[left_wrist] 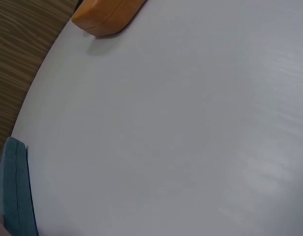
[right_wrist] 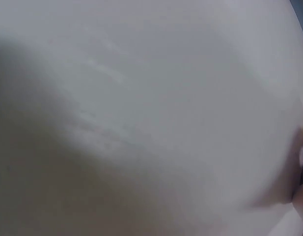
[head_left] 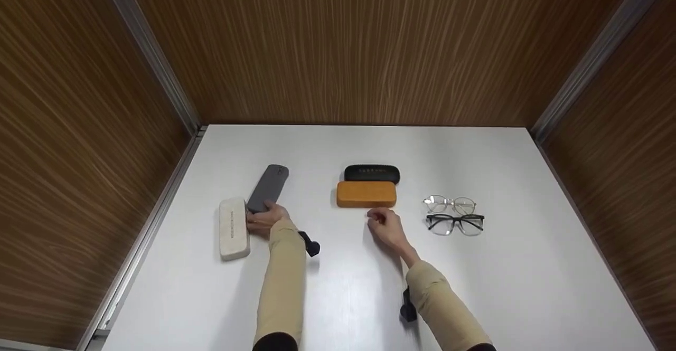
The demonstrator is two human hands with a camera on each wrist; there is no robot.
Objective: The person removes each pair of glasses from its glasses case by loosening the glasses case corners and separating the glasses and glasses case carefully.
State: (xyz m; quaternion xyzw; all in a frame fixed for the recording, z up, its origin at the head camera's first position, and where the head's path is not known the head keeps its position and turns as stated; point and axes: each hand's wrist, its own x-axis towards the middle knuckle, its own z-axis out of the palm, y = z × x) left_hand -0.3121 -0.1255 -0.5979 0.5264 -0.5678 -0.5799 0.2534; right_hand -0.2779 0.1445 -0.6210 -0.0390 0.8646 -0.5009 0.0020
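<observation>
At the left of the head view my left hand (head_left: 268,218) grips the near end of a grey glasses case (head_left: 269,187), its thumb on the case's right side. The same case (left_wrist: 16,191) shows at the lower left of the left wrist view, with a bit of my hand at its edge. A white glasses case (head_left: 233,229) with small lettering lies just left of that hand. My right hand (head_left: 388,228) is over the table just in front of an orange glasses case (head_left: 366,194), fingers loosely bent and holding nothing.
Behind the orange case sits a dark green glasses case (head_left: 372,173). To the right lie thin-framed glasses (head_left: 449,204) and, nearer, black-framed glasses (head_left: 455,224). Wood-grain panels (head_left: 359,50) enclose the white table (head_left: 507,287) at the back and both sides.
</observation>
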